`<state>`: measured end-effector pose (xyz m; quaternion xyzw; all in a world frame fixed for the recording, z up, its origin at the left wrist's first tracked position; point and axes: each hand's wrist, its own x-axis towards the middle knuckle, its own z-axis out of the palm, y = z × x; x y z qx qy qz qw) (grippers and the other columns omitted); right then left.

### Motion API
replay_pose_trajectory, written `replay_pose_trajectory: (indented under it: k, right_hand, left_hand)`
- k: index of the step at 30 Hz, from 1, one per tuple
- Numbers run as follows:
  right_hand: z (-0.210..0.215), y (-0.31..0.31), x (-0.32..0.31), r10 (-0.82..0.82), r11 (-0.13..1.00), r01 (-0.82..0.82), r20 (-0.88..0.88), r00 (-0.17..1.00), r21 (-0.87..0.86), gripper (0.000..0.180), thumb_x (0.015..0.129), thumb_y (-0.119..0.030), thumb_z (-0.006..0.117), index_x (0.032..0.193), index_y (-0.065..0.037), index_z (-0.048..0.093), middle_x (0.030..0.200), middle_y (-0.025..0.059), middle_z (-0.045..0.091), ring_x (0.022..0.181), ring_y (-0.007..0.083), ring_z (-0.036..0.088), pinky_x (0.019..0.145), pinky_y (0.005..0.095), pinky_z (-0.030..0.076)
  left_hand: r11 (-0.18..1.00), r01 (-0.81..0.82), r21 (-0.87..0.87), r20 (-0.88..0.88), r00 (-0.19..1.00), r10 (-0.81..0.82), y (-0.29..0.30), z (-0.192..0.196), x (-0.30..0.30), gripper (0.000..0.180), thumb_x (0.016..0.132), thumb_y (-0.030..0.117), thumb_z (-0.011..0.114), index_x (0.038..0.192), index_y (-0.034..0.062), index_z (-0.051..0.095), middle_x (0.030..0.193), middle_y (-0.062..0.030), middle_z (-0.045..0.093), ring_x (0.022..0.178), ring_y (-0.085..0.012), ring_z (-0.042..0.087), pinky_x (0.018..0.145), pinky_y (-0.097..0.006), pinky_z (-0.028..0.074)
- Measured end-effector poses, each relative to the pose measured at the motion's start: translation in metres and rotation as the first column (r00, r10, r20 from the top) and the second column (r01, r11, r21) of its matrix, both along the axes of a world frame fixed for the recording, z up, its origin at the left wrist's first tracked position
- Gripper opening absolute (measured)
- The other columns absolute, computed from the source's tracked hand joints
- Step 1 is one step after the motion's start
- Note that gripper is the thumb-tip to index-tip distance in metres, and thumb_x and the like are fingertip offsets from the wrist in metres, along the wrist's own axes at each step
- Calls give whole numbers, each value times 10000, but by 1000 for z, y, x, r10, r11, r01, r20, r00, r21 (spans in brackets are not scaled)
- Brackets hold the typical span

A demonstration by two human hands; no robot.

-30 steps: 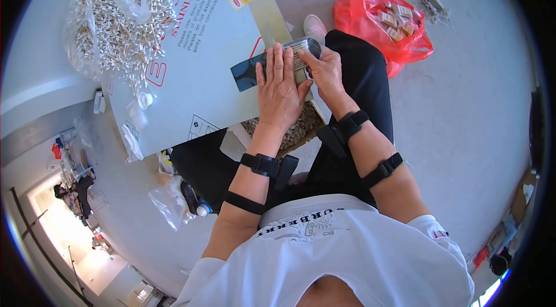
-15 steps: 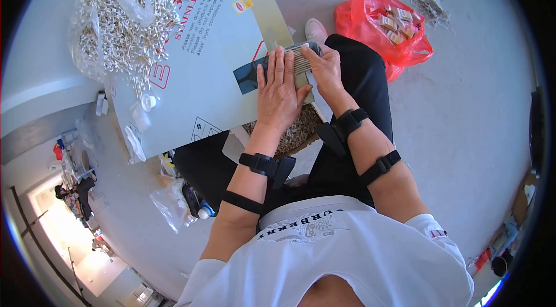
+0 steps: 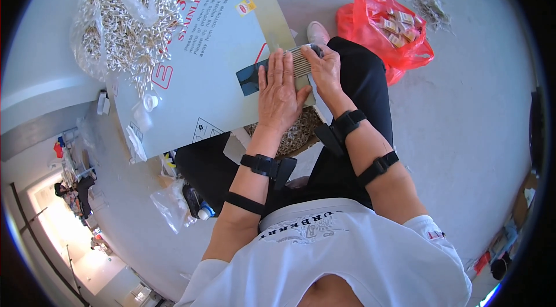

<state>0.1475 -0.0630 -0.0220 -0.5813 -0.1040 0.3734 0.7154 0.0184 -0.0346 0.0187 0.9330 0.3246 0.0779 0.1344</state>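
On cardboard sheet [image 3: 197, 75] | left hand [image 3: 278, 96] flat, open | right hand [image 3: 325, 70] pinching one row of sticks [image 3: 300, 61]

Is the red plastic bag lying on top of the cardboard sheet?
No, the red plastic bag sits on the grey floor beside the person's leg, apart from the cardboard sheet.

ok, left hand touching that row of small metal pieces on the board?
Touching. Head view shows the left hand lying flat with its fingers over the row of metal pieces, no gap visible.
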Motion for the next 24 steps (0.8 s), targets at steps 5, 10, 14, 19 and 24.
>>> replay_pose_trajectory:
  k: [5, 10, 14, 19, 24]
  right_hand:
    - [10, -2, -5, -28, 1000, 28, -41, 999, -2, 139, 888, -130, 696, 813, -14, 682, 723, -31, 641, 627, 44, 525, 558, 236, 423]
    - [-2, -3, -4, -14, 998, 11, 41, 999, 64, 145, 865, -133, 714, 799, -5, 690, 713, -4, 670, 620, 54, 552, 555, 253, 444]
    - [-5, 0, -5, -28, 992, 51, 197, 980, -114, 148, 822, -130, 737, 798, 8, 690, 684, 10, 668, 605, 62, 556, 551, 268, 457]
    - [-5, 0, -8, -18, 992, 40, 184, 983, -119, 138, 824, -120, 733, 794, 7, 689, 683, 3, 665, 609, 56, 551, 552, 263, 456]
    - [3, -5, -4, -24, 1000, 24, 69, 997, 2, 115, 843, -104, 736, 798, -9, 689, 704, -9, 659, 620, 41, 538, 538, 247, 439]
  left_hand:
    - [988, -149, 39, 39, 988, 147, -7, -2, -11, 847, 894, 442, 596, 1518, 20, 207, 1581, -174, 207, 1476, -333, 149, 1162, -558, 105]
    - [993, -98, 62, -104, 989, 105, -9, 6, -5, 848, 898, 454, 589, 1503, -12, 220, 1588, -171, 183, 1478, -332, 142, 1145, -597, 101]
    - [995, -90, 38, -118, 989, 94, -3, 6, -4, 833, 895, 450, 594, 1498, -7, 246, 1589, -172, 179, 1478, -330, 143, 1144, -600, 102]
    - [998, -52, 27, -68, 996, 54, -6, 4, -5, 787, 890, 433, 603, 1482, 10, 302, 1587, -153, 197, 1478, -319, 150, 1140, -606, 106]
    - [994, -82, 73, 3, 997, 82, 7, 8, -1, 665, 895, 331, 614, 1438, 33, 373, 1522, -174, 326, 1432, -340, 257, 1130, -582, 150]
